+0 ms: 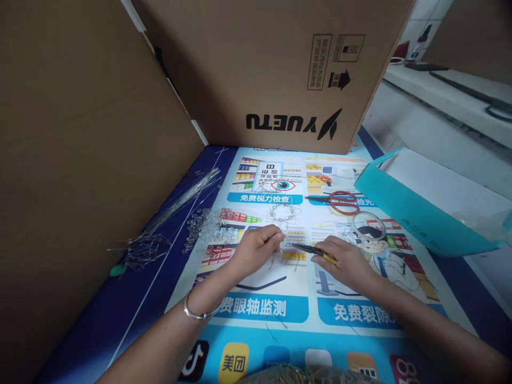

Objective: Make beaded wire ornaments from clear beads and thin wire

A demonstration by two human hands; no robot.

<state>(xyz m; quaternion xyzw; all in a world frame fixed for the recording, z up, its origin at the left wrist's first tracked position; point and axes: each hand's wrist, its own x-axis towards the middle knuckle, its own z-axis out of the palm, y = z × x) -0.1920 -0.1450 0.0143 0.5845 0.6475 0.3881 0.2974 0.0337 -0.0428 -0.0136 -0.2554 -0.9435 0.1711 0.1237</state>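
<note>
My left hand (260, 246) is closed in a pinch on a thin wire (286, 238), and a silver bangle circles that wrist. In my right hand (344, 260) is a pair of pliers (312, 248) with yellow handles and dark narrow jaws. The jaw tips point left, at the wire near my left fingertips; whether they grip it is too small to tell. Just beyond my left hand lies a ring of clear beads (282, 212) on wire. A pile of loose clear beads (208, 229) is spread to the left of that hand.
Red-handled scissors (343, 202) lie beyond my right hand, with a roll of clear tape (368, 226) nearby. A bundle of straight wires (188, 197) rests at the left. A cardboard box (280, 69) walls the back and left; a teal box (424, 213) stands right.
</note>
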